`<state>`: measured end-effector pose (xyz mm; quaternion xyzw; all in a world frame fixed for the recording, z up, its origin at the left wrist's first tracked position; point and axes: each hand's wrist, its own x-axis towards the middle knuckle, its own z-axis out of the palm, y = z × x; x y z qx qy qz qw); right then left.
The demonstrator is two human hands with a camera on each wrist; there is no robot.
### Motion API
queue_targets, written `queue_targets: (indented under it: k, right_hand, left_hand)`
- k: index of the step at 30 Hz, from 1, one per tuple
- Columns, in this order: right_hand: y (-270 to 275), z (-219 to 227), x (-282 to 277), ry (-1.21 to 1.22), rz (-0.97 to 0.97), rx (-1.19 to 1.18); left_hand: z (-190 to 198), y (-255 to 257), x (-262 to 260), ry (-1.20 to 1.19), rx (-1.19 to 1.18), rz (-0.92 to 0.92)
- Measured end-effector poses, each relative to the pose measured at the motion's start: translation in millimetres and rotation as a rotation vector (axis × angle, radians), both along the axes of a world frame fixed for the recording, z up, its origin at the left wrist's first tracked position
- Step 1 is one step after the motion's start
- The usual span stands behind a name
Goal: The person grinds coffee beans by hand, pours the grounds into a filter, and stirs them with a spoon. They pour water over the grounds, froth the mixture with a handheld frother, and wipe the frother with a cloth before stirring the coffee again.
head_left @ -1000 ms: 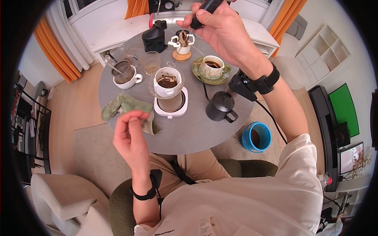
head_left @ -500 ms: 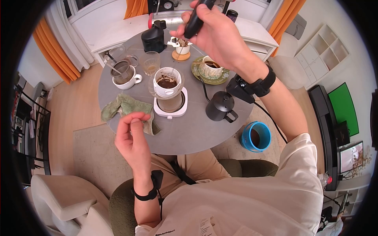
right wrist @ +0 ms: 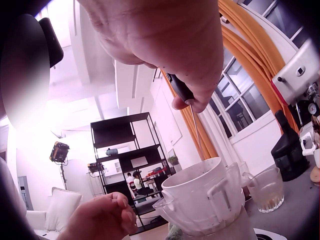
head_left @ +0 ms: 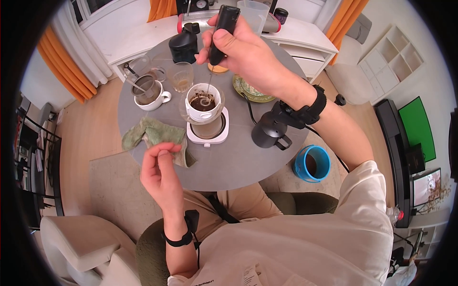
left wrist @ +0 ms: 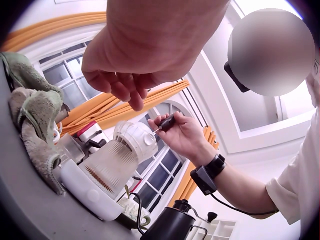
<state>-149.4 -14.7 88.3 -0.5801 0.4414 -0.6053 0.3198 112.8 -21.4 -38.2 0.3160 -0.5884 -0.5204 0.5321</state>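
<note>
My right hand [head_left: 253, 59] grips the black handle of a handheld milk frother [head_left: 225, 34], tilted above the table. Its thin metal rod [right wrist: 196, 125] reaches down into a white coffee dripper [head_left: 204, 116], where the coiled whisk end shows among dark coffee grounds [head_left: 195, 102]. The dripper sits on a ribbed glass server [left wrist: 109, 165], which stands on a white scale [head_left: 210, 139]. Beside the table's near edge, my left hand [head_left: 162, 178] hangs in the air with loosely curled fingers, holding nothing. A green cloth [head_left: 157, 131] lies just beyond it.
A black kettle [head_left: 268, 133] stands right of the scale, a green saucer [head_left: 260, 97] behind it. To the left are a white cup [head_left: 151, 102] with a strainer and a drinking glass [head_left: 181, 77]. A black jug [head_left: 183, 47] stands farther back. On the floor sits a blue bucket [head_left: 311, 164].
My right hand has brought the frother left and nearer, from over the small white cup at the back into the dripper. My left hand has barely moved.
</note>
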Motion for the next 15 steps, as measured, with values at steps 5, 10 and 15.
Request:
queue_targets:
  k: [5, 10, 15]
  right_hand:
    - [1, -3, 2, 0.043, -0.01, 0.0]
    - [0, -7, 0, 0.053, -0.023, -0.009]
    - [1, -3, 2, 0.035, -0.027, -0.027]
  left_hand:
    - [-2, -3, -5, -0.007, 0.01, 0.014]
    - [-4, -9, -6, -0.175, -0.069, 0.03]
    - [27, -24, -32, -0.428, -0.493, 0.019]
